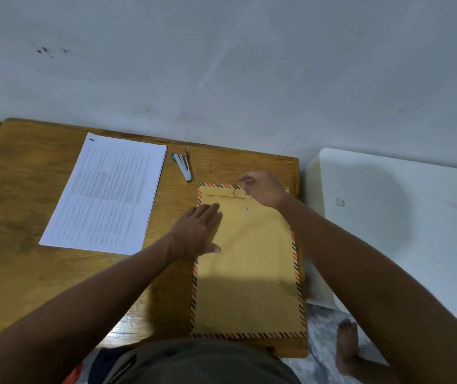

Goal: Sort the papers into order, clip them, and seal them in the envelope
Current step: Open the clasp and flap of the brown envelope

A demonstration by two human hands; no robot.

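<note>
While the left hand (198, 231) presses the envelope (249, 273), the right hand (262, 188) pinches its string (238, 193).

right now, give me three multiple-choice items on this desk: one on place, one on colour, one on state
1. Where is the stapler?
A. between papers and envelope
B. on the envelope
C. on the floor

2. What colour is the envelope?
A. white
B. brown, striped border
C. blue

3. What is the left hand doing?
A. lifting the papers
B. gripping the stapler
C. pressing flat on the envelope

Key: 1 A, it lies right of the papers; 2 B, the edge is striped; 3 C, its fingers lie straight.
</note>
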